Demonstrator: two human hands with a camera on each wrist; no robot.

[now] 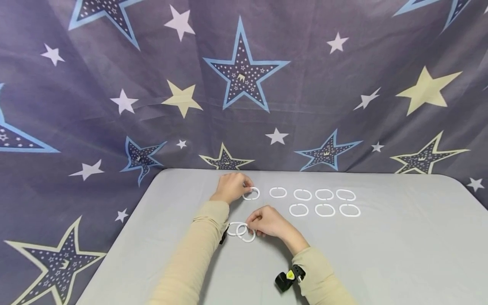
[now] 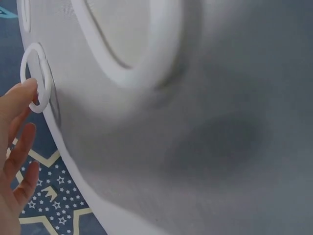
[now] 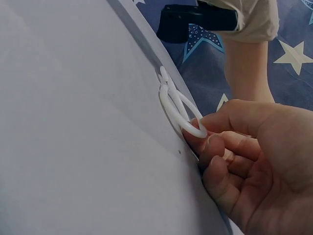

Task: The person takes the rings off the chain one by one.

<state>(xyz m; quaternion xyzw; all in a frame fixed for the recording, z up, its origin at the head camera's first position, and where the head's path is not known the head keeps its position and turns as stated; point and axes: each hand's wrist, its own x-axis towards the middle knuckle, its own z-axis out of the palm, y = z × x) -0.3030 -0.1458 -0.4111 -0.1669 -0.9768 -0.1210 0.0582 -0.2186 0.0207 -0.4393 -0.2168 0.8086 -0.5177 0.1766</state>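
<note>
At the back of the table my left hand (image 1: 231, 187) pinches a white oval ring (image 1: 251, 199) between thumb and fingertips. The left wrist view shows this ring (image 2: 48, 81) tipped up, with the other fingers spread loosely below it. Nearer to me, my right hand (image 1: 270, 222) pinches the edge of a second white ring (image 1: 248, 241). That ring crosses over a third ring (image 1: 232, 234) lying to its left; in the right wrist view the held ring (image 3: 188, 128) is tilted up, and whether the two are linked is hard to tell.
Several more white oval rings lie in two rows to the right, a back row (image 1: 278, 197) and a front row (image 1: 325, 216). The grey table (image 1: 404, 245) ends at a star-patterned cloth (image 1: 305, 93) behind. A black camera (image 1: 284, 281) sits on the right wrist.
</note>
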